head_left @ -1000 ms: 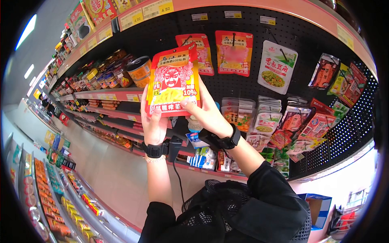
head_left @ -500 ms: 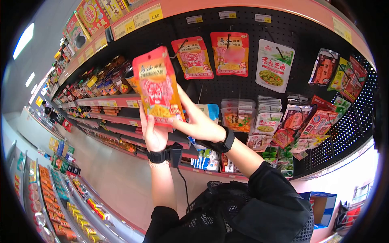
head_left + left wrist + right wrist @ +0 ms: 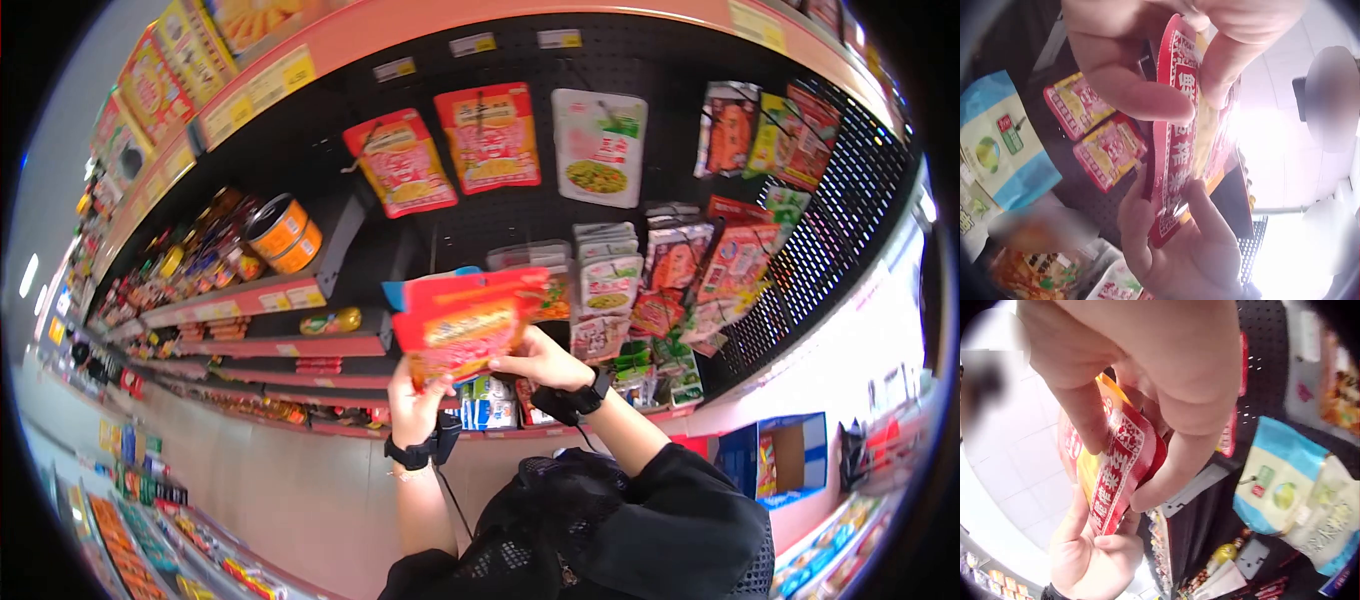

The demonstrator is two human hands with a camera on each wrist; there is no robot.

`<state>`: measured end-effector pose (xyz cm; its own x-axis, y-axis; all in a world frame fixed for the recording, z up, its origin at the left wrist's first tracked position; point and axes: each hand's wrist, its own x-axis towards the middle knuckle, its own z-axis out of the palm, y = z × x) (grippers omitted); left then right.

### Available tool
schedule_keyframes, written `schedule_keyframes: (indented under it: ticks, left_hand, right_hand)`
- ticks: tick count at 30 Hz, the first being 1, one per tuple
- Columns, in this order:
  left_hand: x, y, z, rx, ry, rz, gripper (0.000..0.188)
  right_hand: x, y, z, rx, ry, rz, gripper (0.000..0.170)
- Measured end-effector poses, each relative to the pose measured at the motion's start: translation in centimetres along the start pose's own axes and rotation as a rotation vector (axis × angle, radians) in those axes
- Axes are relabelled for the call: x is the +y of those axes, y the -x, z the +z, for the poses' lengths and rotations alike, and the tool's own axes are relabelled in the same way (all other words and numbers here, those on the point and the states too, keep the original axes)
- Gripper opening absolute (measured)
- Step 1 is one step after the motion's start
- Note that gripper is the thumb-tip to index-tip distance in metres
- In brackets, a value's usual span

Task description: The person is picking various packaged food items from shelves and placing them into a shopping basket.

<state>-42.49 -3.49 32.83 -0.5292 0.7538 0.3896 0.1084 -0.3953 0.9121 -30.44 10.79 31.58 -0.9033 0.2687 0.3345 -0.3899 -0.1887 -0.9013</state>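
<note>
Both hands hold a red and yellow packet of pickled mustard (image 3: 465,330) before the shelf, tipped back and blurred in the head view. My left hand (image 3: 412,408) pinches its lower left corner, the thumb on the front. At the lower right my right hand (image 3: 545,362) grips it the same way. The left wrist view shows the packet's printed bottom edge (image 3: 1179,119) between the thumb and fingers of each hand. In the right wrist view the right hand (image 3: 1166,369) curls over one end. Two similar packets (image 3: 490,140) hang on hooks beyond.
A white packet of beans (image 3: 600,150) hangs right of the red ones, with several other packets (image 3: 610,285) below. Orange cans (image 3: 285,235) stand on the left shelf. A light-blue bag (image 3: 1282,481) hangs close behind the hands. A blue carton (image 3: 775,460) stands at lower right.
The packet has come down and tipped from nearly upright to leaning back, both hands still holding it. The view has turned right, so the hanging packets sit further left.
</note>
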Motion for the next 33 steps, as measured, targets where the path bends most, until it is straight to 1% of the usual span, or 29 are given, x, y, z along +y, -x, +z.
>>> schedule_keyframes:
  ticks: [2, 3, 4, 6, 7, 8, 10, 11, 12, 13, 14, 15, 16, 17, 18, 19, 20, 21, 22, 23, 24, 25, 26, 28, 30, 32, 33]
  left_hand:
    - [-0.2, -0.2, 2.0, -0.144, -0.104, -0.102, 0.031]
    - [-1.1, -0.2, 3.0, -0.198, -0.142, -0.07, 0.032]
    - [-2.1, -0.3, 3.9, -0.286, -0.189, -0.062, 0.03]
    - [-4.3, 0.1, 5.5, -0.418, -0.192, -0.166, 0.028]
    - [-4.8, 0.3, 6.5, -0.474, -0.168, -0.173, 0.028]
    - [-5.2, 0.6, 7.7, -0.522, -0.147, -0.252, 0.026]
    - [-6.4, 1.5, 9.8, -0.623, -0.114, -0.404, 0.022]
    - [-8.3, 2.0, 10.7, -0.695, -0.12, -0.339, 0.022]
    - [-10.7, 2.8, 11.6, -0.762, -0.125, -0.272, 0.022]
    - [-10.7, 3.4, 12.9, -0.835, -0.138, -0.409, 0.024]
    - [-10.3, 3.9, 13.6, -0.986, -0.169, -0.524, 0.025]
    - [-11.9, 4.6, 14.1, -1.11, -0.248, -0.591, 0.025]
    - [-12.0, 5.0, 15.0, -1.234, -0.334, -0.657, 0.025]
    - [-11.8, 6.0, 15.7, -1.246, -0.159, -0.7, 0.024]
    - [-12.2, 6.7, 16.2, -1.288, -0.165, -0.709, 0.024]
    - [-13.3, 7.5, 16.8, -1.289, -0.075, -0.723, 0.023]
    - [-14.2, 8.3, 17.6, -1.285, 0.017, -0.74, 0.022]
    - [-14.9, 8.8, 18.2, -1.286, 0.018, -0.765, 0.021]
    - [-14.6, 9.0, 19.0, -1.287, -0.005, -0.744, 0.02]
    - [-15.0, 9.3, 19.6, -1.284, -0.013, -0.757, 0.021]
    - [-15.5, 9.6, 20.1, -1.274, -0.021, -0.769, 0.021]
    - [-16.1, 9.8, 20.7, -1.293, -0.074, -0.703, 0.022]
    - [-16.5, 10.3, 21.3, -1.275, -0.063, -0.714, 0.021]
    - [-16.0, 10.6, 23.2, -1.329, -0.166, -0.726, 0.019]
    - [-15.8, 11.9, 25.5, -1.323, -0.176, -0.732, 0.017]
    - [-16.2, 13.6, 27.8, -1.337, -0.317, -0.681, 0.019]
    - [-16.4, 14.5, 29.2, -1.353, -0.333, -0.71, 0.022]
  right_hand:
    - [1.1, 3.3, -1.0, 0.144, -0.148, 0.125, 0.035]
    - [1.6, 4.9, -0.8, 0.246, -0.22, 0.092, 0.034]
    - [2.1, 6.6, -1.2, 0.313, -0.225, 0.121, 0.03]
    - [3.1, 10.3, -2.3, 0.427, -0.08, 0.211, 0.027]
    - [2.1, 11.7, -1.7, 0.483, 0.028, 0.15, 0.027]
    - [3.0, 13.6, -2.1, 0.54, 0.049, 0.168, 0.03]
    - [3.6, 17.2, -2.3, 0.684, 0.089, 0.177, 0.03]
    - [3.4, 18.9, -2.1, 0.748, 0.097, 0.171, 0.031]
    - [2.8, 20.7, -2.0, 0.772, 0.134, 0.245, 0.031]
    - [2.1, 22.4, -1.7, 0.825, 0.109, 0.287, 0.031]
    - [1.6, 23.9, -1.2, 0.874, 0.077, 0.326, 0.032]
    - [1.2, 25.3, -0.7, 0.943, 0.074, 0.337, 0.031]
    - [0.9, 26.6, -0.2, 0.978, 0.109, 0.344, 0.03]
    - [0.3, 27.8, 0.2, 0.98, 0.146, 0.379, 0.03]
    - [-0.2, 29.0, 0.8, 0.985, 0.181, 0.417, 0.03]
    - [0.0, 30.1, 0.9, 1.0, 0.218, 0.389, 0.03]
    - [-0.1, 31.2, 1.0, 1.003, 0.219, 0.425, 0.029]
    - [-0.3, 31.9, 1.2, 1.006, 0.255, 0.412, 0.03]
    - [-0.4, 32.7, 1.1, 1.003, 0.293, 0.401, 0.031]
    - [0.4, 33.6, 0.5, 0.988, 0.321, 0.391, 0.031]
    - [-0.3, 34.0, 0.6, 0.974, 0.329, 0.395, 0.03]
    - [0.2, 34.8, 0.0, 0.977, 0.36, 0.41, 0.03]
    - [0.8, 35.7, -0.6, 0.975, 0.39, 0.426, 0.03]
    - [0.6, 37.2, -1.0, 1.002, 0.487, 0.4, 0.031]
    - [0.3, 39.3, -1.6, 1.013, 0.488, 0.397, 0.03]
    - [-0.7, 41.8, -2.0, 1.035, 0.643, 0.437, 0.029]
    - [-1.1, 43.0, -2.2, 1.09, 0.63, 0.293, 0.026]
